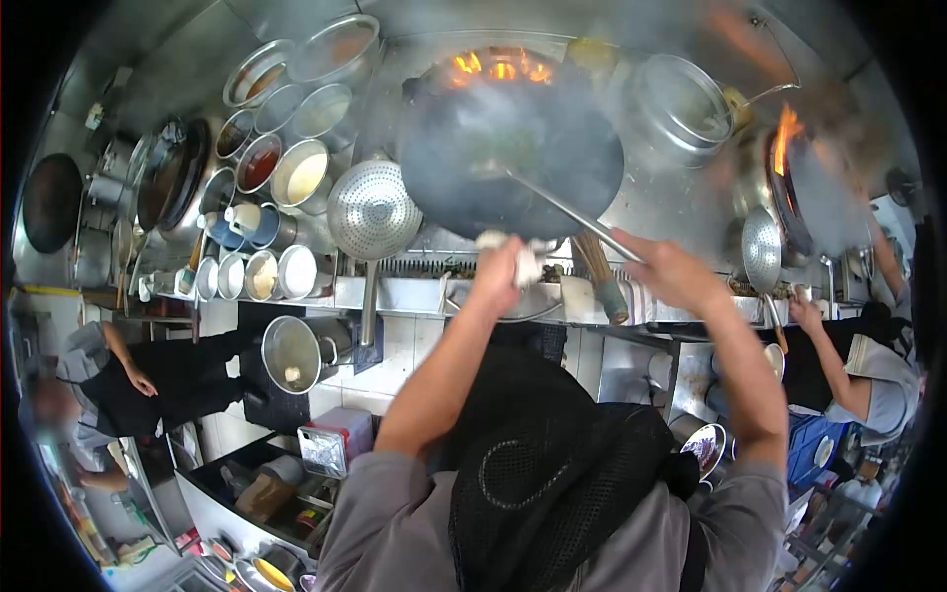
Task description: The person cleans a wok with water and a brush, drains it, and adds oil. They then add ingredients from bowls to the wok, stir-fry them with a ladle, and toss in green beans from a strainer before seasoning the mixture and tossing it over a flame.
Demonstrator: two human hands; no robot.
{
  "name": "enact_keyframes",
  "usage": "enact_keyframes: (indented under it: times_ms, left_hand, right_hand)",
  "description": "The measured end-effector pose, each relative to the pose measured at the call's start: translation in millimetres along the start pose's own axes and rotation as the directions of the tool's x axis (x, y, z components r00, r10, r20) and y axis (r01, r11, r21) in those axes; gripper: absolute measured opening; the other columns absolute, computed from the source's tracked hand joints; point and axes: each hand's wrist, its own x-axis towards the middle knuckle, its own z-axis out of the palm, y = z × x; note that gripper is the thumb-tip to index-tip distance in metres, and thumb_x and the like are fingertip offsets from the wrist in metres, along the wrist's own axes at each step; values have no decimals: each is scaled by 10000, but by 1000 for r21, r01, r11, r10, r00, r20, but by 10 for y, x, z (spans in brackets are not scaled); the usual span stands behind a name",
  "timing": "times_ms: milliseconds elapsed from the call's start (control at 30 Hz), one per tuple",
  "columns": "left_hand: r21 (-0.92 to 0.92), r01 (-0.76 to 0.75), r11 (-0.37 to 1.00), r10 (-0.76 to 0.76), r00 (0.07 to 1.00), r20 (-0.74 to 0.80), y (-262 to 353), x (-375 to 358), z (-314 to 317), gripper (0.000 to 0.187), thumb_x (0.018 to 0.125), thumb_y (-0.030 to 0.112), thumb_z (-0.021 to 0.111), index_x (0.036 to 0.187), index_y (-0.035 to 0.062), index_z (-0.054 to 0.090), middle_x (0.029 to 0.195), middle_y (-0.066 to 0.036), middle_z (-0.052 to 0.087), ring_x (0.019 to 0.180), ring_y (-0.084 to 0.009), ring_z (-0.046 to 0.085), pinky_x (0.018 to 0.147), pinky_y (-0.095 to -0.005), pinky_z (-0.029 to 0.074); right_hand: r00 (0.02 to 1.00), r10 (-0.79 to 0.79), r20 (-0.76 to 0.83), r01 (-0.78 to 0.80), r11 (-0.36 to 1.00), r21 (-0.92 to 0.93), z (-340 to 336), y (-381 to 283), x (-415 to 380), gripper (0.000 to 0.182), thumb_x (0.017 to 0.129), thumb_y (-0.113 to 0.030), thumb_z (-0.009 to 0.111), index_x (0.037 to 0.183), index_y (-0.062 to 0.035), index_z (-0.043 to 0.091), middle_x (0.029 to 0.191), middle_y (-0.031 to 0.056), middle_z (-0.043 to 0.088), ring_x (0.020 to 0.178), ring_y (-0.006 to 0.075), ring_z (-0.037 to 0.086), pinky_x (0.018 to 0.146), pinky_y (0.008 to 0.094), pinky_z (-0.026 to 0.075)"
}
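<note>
A big black wok (513, 148) sits tilted over a burner with flames (498, 67) at its far rim and smoke above it. My left hand (503, 271) grips the wok's near edge through a white cloth (521, 255). My right hand (663, 271) holds the long metal handle of a ladle (567, 212) whose bowl end lies inside the wok. What is in the wok is hidden by smoke.
Left of the wok hangs a perforated strainer (373, 209), with several bowls of sauces and seasonings (281, 168) behind it. A steel pot (683, 107) stands at the right. Another person (856, 365) works a flaming wok (804, 192) at far right; a person (109, 385) stands at left.
</note>
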Motion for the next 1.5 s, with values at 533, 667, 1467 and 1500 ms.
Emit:
enact_keyframes:
  times_ms: [533, 667, 1467, 1500]
  left_hand:
    - [66, -19, 998, 17, 999, 31, -374, -265, -558, 298, 912, 26, 556, 1208, 28, 523, 1140, -121, 625, 988, -245, 667, 802, -399, 592]
    - [57, 5, 998, -5, 1000, -3, -56, -525, -295, 206, 898, 53, 574, 1096, 0, 555, 1029, -142, 645, 877, -265, 682, 737, -383, 599]
    - [120, -87, 989, 86, 996, 21, 404, -965, -276, 192, 863, 19, 557, 1052, -8, 536, 901, -108, 615, 725, -226, 641, 638, -343, 543]
    - [43, 22, 999, -23, 1000, 9, 506, -934, -201, 176, 868, 17, 558, 1043, -4, 541, 902, -106, 623, 732, -241, 650, 658, -361, 554]
  right_hand:
    - [966, 12, -258, 37, 982, 185, 275, 121, -85, 535, 947, -177, 625, 1459, -146, 473, 978, 262, 690, 840, 397, 687, 808, 438, 539]
    - [891, 43, -452, 145, 916, 375, 821, 186, -329, 523, 942, -107, 620, 1439, -81, 460, 1087, 270, 665, 937, 450, 660, 815, 468, 533]
    - [944, -230, 235, -328, -719, 613, 835, -931, -170, 174, 1050, -258, 470, 963, -112, 432, 780, -3, 474, 535, 26, 450, 435, 214, 374]
    - [953, -156, 260, -293, -698, 654, 768, -997, -246, 191, 1052, -259, 461, 944, -105, 427, 772, -8, 460, 531, 23, 448, 433, 212, 372]
